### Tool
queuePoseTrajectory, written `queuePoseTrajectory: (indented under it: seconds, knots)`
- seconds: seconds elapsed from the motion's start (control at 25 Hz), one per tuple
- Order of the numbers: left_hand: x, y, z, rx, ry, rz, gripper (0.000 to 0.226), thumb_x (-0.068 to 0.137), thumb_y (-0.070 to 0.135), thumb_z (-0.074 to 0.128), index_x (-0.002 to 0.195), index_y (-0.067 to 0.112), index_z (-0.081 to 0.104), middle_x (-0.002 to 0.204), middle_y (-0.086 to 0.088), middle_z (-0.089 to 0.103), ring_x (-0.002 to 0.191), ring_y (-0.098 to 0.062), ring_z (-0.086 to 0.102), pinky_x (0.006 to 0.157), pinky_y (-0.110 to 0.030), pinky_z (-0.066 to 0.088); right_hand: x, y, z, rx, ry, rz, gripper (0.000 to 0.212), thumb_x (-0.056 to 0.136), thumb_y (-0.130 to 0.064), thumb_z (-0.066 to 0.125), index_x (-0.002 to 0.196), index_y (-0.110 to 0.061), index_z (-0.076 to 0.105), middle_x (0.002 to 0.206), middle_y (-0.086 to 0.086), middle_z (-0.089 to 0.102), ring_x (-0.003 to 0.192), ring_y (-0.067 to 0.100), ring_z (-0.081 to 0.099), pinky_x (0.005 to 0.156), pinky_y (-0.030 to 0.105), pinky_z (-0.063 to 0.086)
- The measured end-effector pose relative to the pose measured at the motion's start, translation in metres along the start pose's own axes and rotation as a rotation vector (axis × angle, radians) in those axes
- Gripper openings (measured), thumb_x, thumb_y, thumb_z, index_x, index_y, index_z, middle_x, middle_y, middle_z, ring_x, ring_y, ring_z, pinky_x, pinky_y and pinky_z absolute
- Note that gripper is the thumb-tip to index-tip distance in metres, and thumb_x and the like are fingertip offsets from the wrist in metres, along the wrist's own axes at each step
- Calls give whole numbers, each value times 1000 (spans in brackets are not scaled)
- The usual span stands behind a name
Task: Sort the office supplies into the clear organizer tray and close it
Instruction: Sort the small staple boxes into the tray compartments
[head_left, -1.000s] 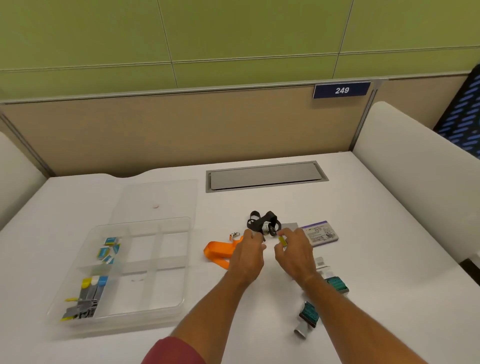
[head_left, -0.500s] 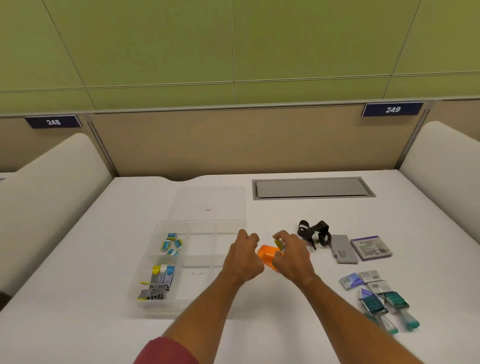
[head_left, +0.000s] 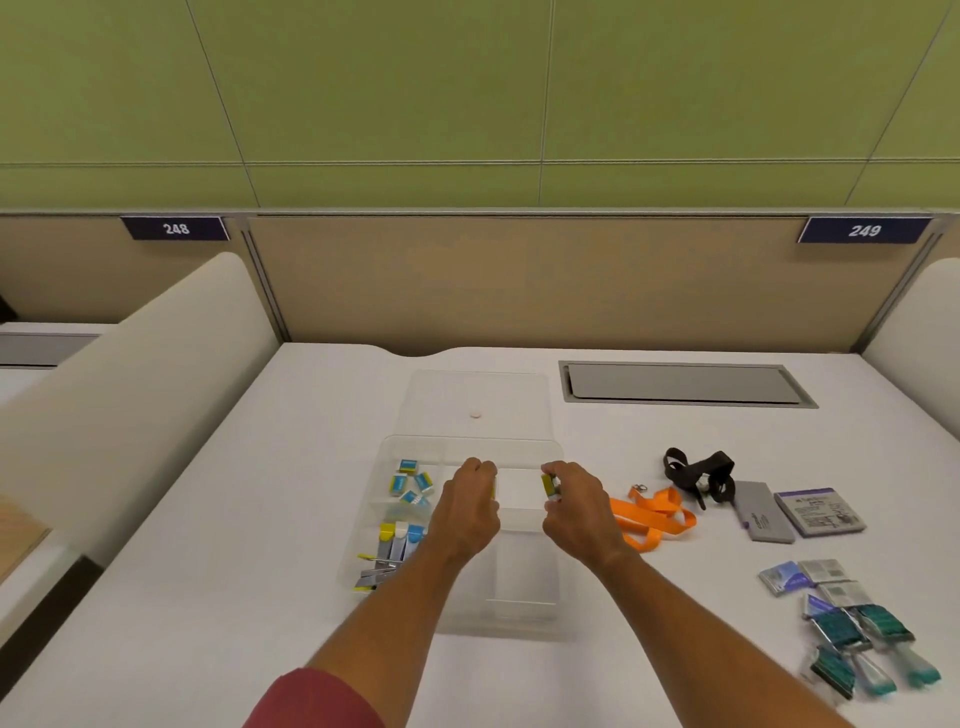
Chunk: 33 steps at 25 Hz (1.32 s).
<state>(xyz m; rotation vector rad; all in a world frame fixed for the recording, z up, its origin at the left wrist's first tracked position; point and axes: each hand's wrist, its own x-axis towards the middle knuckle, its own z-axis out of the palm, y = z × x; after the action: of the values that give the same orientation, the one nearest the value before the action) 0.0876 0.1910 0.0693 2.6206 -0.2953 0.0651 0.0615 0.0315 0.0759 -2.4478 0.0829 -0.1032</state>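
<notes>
The clear organizer tray (head_left: 511, 618) lies open on the white desk, with its clear lid (head_left: 478, 392) flat behind it. Small blue and yellow erasers (head_left: 410, 484) fill its back-left compartment, and yellow, white and blue clips (head_left: 396, 543) its front-left one. My left hand (head_left: 465, 512) and my right hand (head_left: 582, 514) hover over the tray's middle compartments, fingers curled. My right hand pinches a small yellow clip (head_left: 548, 486). A sliver of yellow shows at my left fingertips, where another small piece is held.
Right of the tray lie an orange lanyard (head_left: 655, 514), a black strap (head_left: 698, 470), a grey case (head_left: 762, 512), a purple staples box (head_left: 821, 512) and several small packets (head_left: 852, 623). A grey cable hatch (head_left: 685, 383) sits at the back. Padded dividers flank the desk.
Both hands moved left from the black strap and orange lanyard to above the tray, carrying the small yellow pieces. The head view swung left with them.
</notes>
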Motion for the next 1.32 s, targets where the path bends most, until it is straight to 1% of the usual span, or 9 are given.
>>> queuePoseTrajectory:
  seconds: [0.16, 0.32, 0.48, 0.64, 0.76, 0.84, 0.96, 1.12, 1.32]
  knots:
    - [4, -44, -18, -14, 18, -34, 22, 83, 11, 62, 102, 5, 56, 105, -9, 58, 99, -28, 54, 80, -35, 41, 8, -15, 18, 3, -20, 6, 39, 83, -7, 70, 120, -11, 58, 121, 9, 60, 104, 25, 60, 92, 33, 51]
    - [13, -87, -36, 110, -4, -120, 26, 86, 19, 61, 111, 12, 58, 111, -7, 54, 103, -27, 56, 84, -38, 47, 17, -28, 37, -2, -49, 33, 40, 87, -15, 69, 124, -12, 55, 124, 7, 56, 105, 22, 59, 93, 30, 50]
    - [24, -114, -40, 247, -23, -161, 29, 88, 23, 58, 116, 19, 58, 115, -3, 56, 109, -24, 49, 88, -37, 39, 24, -40, 54, -5, -56, 49, 41, 87, -18, 69, 126, -14, 53, 124, 5, 56, 105, 21, 59, 94, 29, 50]
    - [33, -129, -36, 271, -88, -131, 38, 87, 33, 58, 124, 24, 57, 117, -2, 56, 112, -22, 46, 91, -36, 37, 32, -54, 68, -21, -74, 32, 41, 88, -20, 68, 126, -16, 52, 123, 5, 56, 104, 21, 60, 91, 29, 50]
    - [35, -138, -37, 255, -91, -98, 52, 85, 43, 60, 134, 28, 49, 135, -3, 45, 125, -21, 38, 102, -37, 32, 41, -69, 80, -24, -91, 28, 42, 89, -22, 67, 128, -20, 51, 120, 5, 58, 104, 21, 59, 90, 28, 49]
    - [34, -142, -40, 222, -85, -97, 65, 82, 46, 63, 140, 27, 41, 146, -3, 36, 134, -22, 30, 109, -37, 28, 47, -79, 90, -35, -117, 12, 42, 90, -23, 66, 129, -22, 51, 116, 5, 62, 102, 20, 60, 85, 26, 46]
    - [30, -151, -45, 220, -97, -80, 81, 78, 50, 63, 147, 26, 29, 156, -7, 24, 143, -24, 19, 115, -40, 21, 54, -93, 105, -66, -168, -11, 43, 91, -23, 64, 131, -24, 49, 117, 6, 62, 103, 20, 60, 82, 25, 46]
    - [23, -162, -48, 264, -124, -60, 89, 82, 59, 54, 152, 26, 12, 161, -8, 5, 148, -27, 3, 119, -43, 8, 62, -104, 119, -115, -228, -15, 49, 90, -20, 65, 134, -27, 46, 121, 7, 56, 107, 20, 57, 83, 24, 46]
    - [19, -171, -47, 343, -131, -36, 91, 83, 71, 40, 152, 29, -2, 161, -9, -8, 148, -27, -10, 118, -43, -6, 62, -107, 122, -146, -279, -25, 66, 89, -15, 65, 146, -27, 35, 131, 7, 51, 119, 21, 51, 96, 28, 44]
